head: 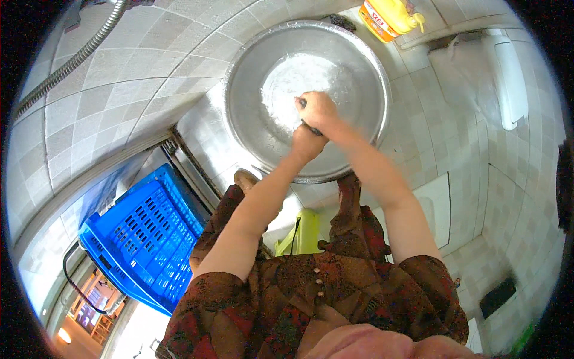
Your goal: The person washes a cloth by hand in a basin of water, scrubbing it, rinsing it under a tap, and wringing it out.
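Note:
A large round metal basin stands on the tiled floor before me, with what looks like shallow water shining in its bottom. Over the basin, my right hand is closed in a fist just beyond my left hand, which is closed too. Both grip a small dark, wet-looking item, perhaps a cloth. Only bits of it show between and beside the fingers, so its shape is hidden.
A yellow detergent jug with an orange label stands behind the basin, near a dark bundle. To the left are a blue plastic crate and a metal flexible hose. A lime-green plastic stool is between my legs.

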### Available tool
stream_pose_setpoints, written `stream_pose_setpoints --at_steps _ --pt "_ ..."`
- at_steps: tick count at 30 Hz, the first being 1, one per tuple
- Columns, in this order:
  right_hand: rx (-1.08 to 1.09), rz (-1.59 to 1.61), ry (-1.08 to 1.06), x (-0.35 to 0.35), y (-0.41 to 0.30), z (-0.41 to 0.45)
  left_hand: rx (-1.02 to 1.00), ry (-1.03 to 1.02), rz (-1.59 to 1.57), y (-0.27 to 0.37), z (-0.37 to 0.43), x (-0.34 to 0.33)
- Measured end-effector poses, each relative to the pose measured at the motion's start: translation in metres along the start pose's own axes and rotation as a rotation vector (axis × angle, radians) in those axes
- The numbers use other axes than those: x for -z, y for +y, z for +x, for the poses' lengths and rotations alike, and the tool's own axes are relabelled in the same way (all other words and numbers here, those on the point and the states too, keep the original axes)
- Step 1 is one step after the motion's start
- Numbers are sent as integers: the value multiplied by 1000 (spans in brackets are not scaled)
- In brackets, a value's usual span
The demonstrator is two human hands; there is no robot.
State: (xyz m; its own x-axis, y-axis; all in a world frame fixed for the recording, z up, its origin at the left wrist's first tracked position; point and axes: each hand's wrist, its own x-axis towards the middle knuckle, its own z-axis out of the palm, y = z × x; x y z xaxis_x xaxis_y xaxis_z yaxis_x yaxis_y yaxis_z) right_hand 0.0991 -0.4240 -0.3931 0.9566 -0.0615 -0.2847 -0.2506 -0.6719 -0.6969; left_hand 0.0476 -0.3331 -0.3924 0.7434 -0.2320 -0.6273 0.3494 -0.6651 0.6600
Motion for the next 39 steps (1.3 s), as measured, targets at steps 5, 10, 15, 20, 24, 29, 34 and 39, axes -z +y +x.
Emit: stream_pose_setpoints --at_steps 5,10,15,20,24,29,34,39 --pt "-276 -47 -128 -36 15 -21 243 -64 394 -9 -25 -7" --pt "-258 -21 -213 -38 16 -9 327 -7 501 1 -40 15" --pt "35 -131 41 28 53 -7 298 57 -551 -36 -58 87" --pt "-341 -318 358 65 67 -80 126 474 -1197 -72 -83 130" --pt "-498 -289 150 45 84 -124 261 481 -1378 -112 -121 156" --pt "-582 59 131 9 131 -159 251 315 -1271 -148 -127 140" --pt "-495 111 235 5 195 -167 152 187 -1268 -128 -114 123" --pt "-495 157 421 -18 175 -171 165 160 -1252 -128 -95 122"
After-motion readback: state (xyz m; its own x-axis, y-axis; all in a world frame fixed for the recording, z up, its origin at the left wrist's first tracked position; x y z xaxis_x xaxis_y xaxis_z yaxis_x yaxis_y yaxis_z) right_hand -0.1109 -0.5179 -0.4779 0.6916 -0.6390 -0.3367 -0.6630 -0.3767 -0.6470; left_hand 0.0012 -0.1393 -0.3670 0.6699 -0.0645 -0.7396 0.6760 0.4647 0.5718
